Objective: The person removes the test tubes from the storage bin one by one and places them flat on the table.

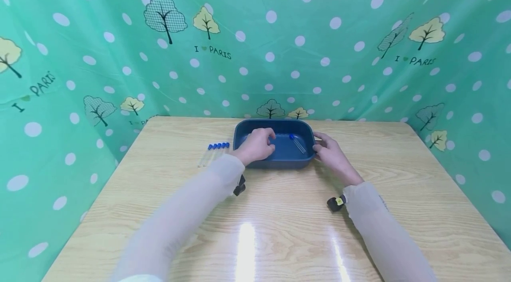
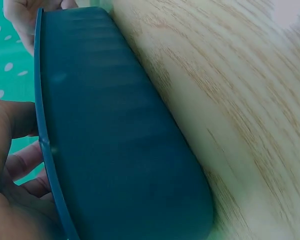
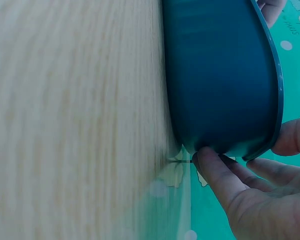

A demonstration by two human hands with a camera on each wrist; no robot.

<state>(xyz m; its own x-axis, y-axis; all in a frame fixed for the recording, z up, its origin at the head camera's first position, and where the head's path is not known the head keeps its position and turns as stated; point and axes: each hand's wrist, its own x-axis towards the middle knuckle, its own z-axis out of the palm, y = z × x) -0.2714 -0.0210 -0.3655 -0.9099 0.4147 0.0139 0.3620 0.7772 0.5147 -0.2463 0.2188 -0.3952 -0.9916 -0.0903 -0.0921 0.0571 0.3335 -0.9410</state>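
Observation:
A dark blue rectangular bin [image 1: 279,163] stands on the table. My left hand [image 1: 257,144] reaches over its near left rim, with the fingers bent inside. A gap shows between thumb and forefinger, and I see nothing held; the bin wall hides the fingertips in the left wrist view. At the bin's right end, my right hand [image 1: 330,155] grips the wall, its thumb [image 3: 295,136] at the rim and fingers against the outside. Thin clear tubes with blue caps [image 1: 297,143] lie in the bin's right part; how many I cannot tell.
Several clear tubes with blue caps [image 1: 217,149] lie side by side on the wooden table [image 1: 287,220], left of the bin. A green dotted curtain [image 1: 279,64] hangs behind and along both sides of the table.

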